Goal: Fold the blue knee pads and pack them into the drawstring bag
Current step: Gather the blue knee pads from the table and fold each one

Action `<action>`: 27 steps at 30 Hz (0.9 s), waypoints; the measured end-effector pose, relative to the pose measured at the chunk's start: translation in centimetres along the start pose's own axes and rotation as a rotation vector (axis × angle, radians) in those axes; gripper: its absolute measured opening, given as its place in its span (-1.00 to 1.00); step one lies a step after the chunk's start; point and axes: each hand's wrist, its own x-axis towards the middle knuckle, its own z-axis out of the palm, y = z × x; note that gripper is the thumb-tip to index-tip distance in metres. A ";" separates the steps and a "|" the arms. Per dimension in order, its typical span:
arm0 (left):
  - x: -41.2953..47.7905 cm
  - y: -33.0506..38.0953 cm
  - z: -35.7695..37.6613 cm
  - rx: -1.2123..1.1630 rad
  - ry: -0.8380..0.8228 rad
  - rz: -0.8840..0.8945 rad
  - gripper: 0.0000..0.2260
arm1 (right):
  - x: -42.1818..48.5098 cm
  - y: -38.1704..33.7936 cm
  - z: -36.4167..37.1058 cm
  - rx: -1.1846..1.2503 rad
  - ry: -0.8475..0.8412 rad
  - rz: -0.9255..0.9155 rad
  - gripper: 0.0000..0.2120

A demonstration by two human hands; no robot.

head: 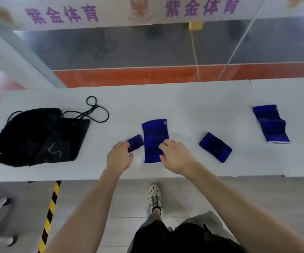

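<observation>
A flat blue knee pad (154, 136) lies lengthwise at the middle of the white table (184, 106). My right hand (175, 157) rests on its lower right part with relaxed fingers. My left hand (119, 156) touches a small folded blue pad (135, 142) just left of it; whether the fingers pinch that pad is hidden. Another folded blue pad (215, 147) lies to the right. An unfolded blue pad (271, 124) lies at the far right. The black drawstring bag (41, 137) lies at the left, its cords (96, 110) looped on the table.
The table's near edge runs just below my hands. A glass partition stands behind the table. A yellow-black striped bar (50, 212) stands on the floor at the left. My shoe (155, 198) is under the table edge.
</observation>
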 end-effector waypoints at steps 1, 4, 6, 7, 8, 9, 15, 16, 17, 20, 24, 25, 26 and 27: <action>1.4 -0.4 0.2 -0.030 0.025 -0.005 -0.60 | 0.3 0.0 0.2 0.022 -0.007 0.017 -0.70; 4.3 -0.5 0.4 -0.009 0.035 -0.061 -0.58 | 0.1 0.0 -0.3 0.057 -0.012 0.094 -0.72; 5.6 -0.4 0.9 -0.007 0.014 -0.093 -0.54 | -0.3 0.8 0.0 0.072 -0.031 0.145 -0.71; 6.1 -0.6 1.1 -0.031 0.017 -0.099 -0.53 | -0.4 1.2 0.0 0.079 -0.038 0.170 -0.70; 6.2 -0.8 1.0 -0.050 0.031 -0.091 -0.54 | -0.5 1.5 -0.1 0.089 -0.037 0.200 -0.69; 6.4 -1.1 1.0 -0.068 0.047 -0.077 -0.57 | -0.6 1.9 0.1 0.099 -0.044 0.220 -0.68; 4.9 -0.6 -2.0 -0.477 0.087 -0.037 -0.66 | -0.6 3.1 -0.1 0.320 0.009 0.304 -0.63; 4.5 0.1 -3.3 -0.566 0.087 -0.020 -0.68 | -0.6 3.2 -0.3 0.400 0.040 0.323 -0.62; 4.2 1.0 -4.5 -0.665 0.068 -0.010 -0.72 | -0.5 3.4 -0.3 0.483 0.067 0.344 -0.61; 2.8 4.5 -8.4 -0.913 -0.086 0.059 -0.76 | -0.9 4.4 -1.1 0.690 0.137 0.365 -0.46; 1.7 10.1 -11.4 -0.904 -0.256 0.227 -0.80 | -2.5 6.2 -3.4 0.863 0.151 0.346 -0.19; 1.4 11.7 -11.8 -0.897 -0.305 0.263 -0.81 | -3.1 6.8 -3.8 0.926 0.152 0.346 -0.22; 1.1 13.3 -12.1 -0.895 -0.349 0.290 -0.83 | -3.9 7.4 -4.1 0.991 0.159 0.343 -0.30; 0.7 15.1 -12.3 -0.887 -0.387 0.309 -0.84 | -4.7 8.3 -4.2 1.048 0.177 0.339 -0.44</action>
